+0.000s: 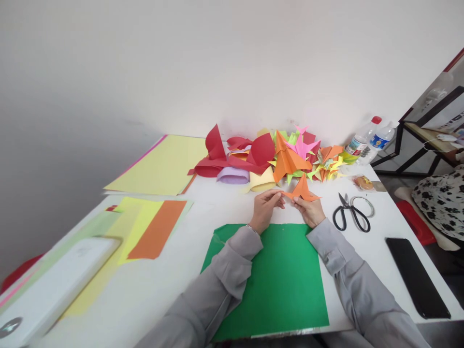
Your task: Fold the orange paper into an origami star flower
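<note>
An orange origami paper figure with pointed tips is held just past the far edge of a green sheet. My left hand pinches its left tip between thumb and fingers. Closed on the lower right part of the figure is my right hand, thumb on top. Behind both hands lies a pile of folded paper: a large orange paper plane, a pink folded star shape and red curled paper pieces. Some of the pile is hidden behind other pieces.
Right of my hands lie black-handled scissors, a ring and a black phone. Two plastic bottles stand against the wall. Coloured paper sheets and a white device are on the left. A person sits at far right.
</note>
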The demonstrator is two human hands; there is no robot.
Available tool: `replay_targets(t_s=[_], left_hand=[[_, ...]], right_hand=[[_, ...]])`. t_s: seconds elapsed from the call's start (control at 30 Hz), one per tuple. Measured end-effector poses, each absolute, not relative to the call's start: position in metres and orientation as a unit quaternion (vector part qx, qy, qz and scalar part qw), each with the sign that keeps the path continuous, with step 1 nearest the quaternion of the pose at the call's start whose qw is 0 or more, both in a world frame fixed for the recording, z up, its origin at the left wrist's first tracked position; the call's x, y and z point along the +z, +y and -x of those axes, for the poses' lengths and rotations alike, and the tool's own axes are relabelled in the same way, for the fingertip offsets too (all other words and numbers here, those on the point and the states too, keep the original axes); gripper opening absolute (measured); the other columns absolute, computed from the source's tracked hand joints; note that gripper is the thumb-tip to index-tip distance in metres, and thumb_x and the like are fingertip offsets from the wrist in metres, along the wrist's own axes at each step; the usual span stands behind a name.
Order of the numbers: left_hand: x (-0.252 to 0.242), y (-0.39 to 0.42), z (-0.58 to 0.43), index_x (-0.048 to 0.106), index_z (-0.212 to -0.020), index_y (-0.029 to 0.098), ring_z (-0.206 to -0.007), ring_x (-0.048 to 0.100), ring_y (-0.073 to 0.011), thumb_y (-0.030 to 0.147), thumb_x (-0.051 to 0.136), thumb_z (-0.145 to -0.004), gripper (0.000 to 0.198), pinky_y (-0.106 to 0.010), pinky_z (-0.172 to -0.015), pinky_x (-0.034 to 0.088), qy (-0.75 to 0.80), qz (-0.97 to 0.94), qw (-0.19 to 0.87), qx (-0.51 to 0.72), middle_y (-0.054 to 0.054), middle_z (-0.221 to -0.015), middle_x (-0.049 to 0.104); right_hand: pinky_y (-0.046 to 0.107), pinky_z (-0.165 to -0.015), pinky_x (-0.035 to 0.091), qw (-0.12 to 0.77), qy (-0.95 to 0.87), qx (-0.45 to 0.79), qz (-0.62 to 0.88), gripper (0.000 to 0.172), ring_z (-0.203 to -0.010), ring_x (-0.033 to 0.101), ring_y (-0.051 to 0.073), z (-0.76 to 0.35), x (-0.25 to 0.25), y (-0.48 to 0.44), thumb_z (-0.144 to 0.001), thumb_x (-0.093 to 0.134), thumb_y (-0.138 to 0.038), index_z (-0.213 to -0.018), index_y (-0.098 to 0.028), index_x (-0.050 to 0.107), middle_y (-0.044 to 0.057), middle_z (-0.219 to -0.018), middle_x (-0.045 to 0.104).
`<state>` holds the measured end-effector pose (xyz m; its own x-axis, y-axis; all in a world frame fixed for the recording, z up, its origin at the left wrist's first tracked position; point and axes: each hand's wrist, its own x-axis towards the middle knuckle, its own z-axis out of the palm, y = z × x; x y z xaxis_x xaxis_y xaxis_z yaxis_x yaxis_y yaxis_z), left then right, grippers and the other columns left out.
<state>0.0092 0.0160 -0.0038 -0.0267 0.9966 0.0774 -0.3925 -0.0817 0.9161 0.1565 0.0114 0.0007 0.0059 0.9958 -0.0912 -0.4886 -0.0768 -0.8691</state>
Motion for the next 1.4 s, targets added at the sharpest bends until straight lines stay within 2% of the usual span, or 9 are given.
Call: replay_targets(t_s=[0.2, 0.5, 0.9, 1.1, 1.3, 1.4], left_hand=[[-0.001, 0.015, -0.008, 0.07, -0.073, 0.012, -0.048, 0.057, -0.011, 0.03, 0.07, -0.068, 0.019, -0.026, -0.048, 0.05, 0.395, -0.423, 0.529, 0.621, -0.003, -0.061, 0.065], [-0.009, 0.018, -0.009, 0.069, -0.079, 0.012, -0.052, 0.058, -0.0114, 0.031, 0.069, -0.069, 0.022, -0.026, -0.049, 0.049, 0.36, -0.4, 0.581, 0.611, -0.003, -0.064, 0.065], [-0.001, 0.014, -0.011, 0.067, -0.079, 0.012, -0.055, 0.058, -0.0117, 0.034, 0.066, -0.072, 0.023, -0.026, -0.046, 0.05, 0.36, -0.411, 0.573, 0.611, -0.005, -0.072, 0.063], [0.001, 0.014, -0.011, 0.067, -0.081, 0.012, -0.057, 0.059, -0.0124, 0.033, 0.065, -0.071, 0.023, -0.026, -0.046, 0.05, 0.344, -0.384, 0.598, 0.614, -0.006, -0.075, 0.065], [0.002, 0.011, -0.012, 0.068, -0.075, 0.012, -0.047, 0.057, -0.0109, 0.033, 0.071, -0.066, 0.023, -0.026, -0.049, 0.049, 0.392, -0.415, 0.571, 0.59, -0.001, -0.055, 0.063], [0.001, 0.012, -0.012, 0.068, -0.07, 0.013, -0.045, 0.056, -0.0107, 0.034, 0.072, -0.066, 0.022, -0.025, -0.05, 0.049, 0.403, -0.427, 0.555, 0.589, -0.001, -0.052, 0.063]], right_hand=[[0.025, -0.056, 0.047, 0.599, -0.336, 0.622, 0.376, 0.027, -0.056, 0.057, 0.012, -0.155, 0.002, 0.01, -0.052, 0.082, -0.014, -0.074, -0.016, 0.065, -0.004, -0.059, 0.062], [0.026, -0.059, 0.049, 0.604, -0.32, 0.619, 0.387, 0.028, -0.056, 0.057, 0.011, -0.155, 0.002, 0.01, -0.05, 0.082, -0.013, -0.069, -0.016, 0.063, -0.005, -0.056, 0.059], [0.026, -0.058, 0.049, 0.61, -0.311, 0.612, 0.395, 0.028, -0.058, 0.059, 0.013, -0.154, 0.002, 0.01, -0.049, 0.082, -0.014, -0.07, -0.016, 0.064, -0.004, -0.056, 0.061], [0.025, -0.056, 0.05, 0.623, -0.308, 0.601, 0.394, 0.025, -0.055, 0.058, 0.012, -0.154, 0.002, 0.011, -0.049, 0.082, -0.014, -0.064, -0.016, 0.062, -0.004, -0.054, 0.06], [0.026, -0.057, 0.05, 0.621, -0.316, 0.593, 0.403, 0.027, -0.055, 0.058, 0.012, -0.153, 0.001, 0.011, -0.047, 0.082, -0.013, -0.068, -0.016, 0.064, -0.003, -0.057, 0.063], [0.027, -0.059, 0.05, 0.619, -0.318, 0.593, 0.404, 0.029, -0.057, 0.059, 0.013, -0.153, 0.0, 0.011, -0.047, 0.082, -0.013, -0.071, -0.015, 0.066, -0.002, -0.059, 0.064]])
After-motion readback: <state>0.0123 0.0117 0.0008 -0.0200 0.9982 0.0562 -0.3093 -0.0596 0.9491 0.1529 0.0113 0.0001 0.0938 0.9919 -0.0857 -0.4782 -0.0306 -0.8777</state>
